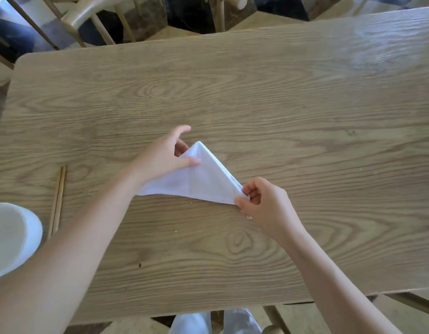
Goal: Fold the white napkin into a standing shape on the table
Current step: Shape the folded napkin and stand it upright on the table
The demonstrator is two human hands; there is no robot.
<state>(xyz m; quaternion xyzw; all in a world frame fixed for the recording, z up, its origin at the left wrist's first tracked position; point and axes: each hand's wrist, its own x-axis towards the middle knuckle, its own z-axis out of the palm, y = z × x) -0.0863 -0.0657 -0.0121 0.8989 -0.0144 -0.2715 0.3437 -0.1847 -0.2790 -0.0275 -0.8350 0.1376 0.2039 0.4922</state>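
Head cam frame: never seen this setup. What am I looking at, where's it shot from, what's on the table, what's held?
No robot here: a person's two bare hands, filmed from a camera worn on the head, looking down. On the wooden table lies a white napkin folded into a triangle. The left hand presses its upper left side; the right hand pinches its right corner. At the left are chopsticks and a white bowl, partly cut off by the frame. Chairs stand beyond the far edge.
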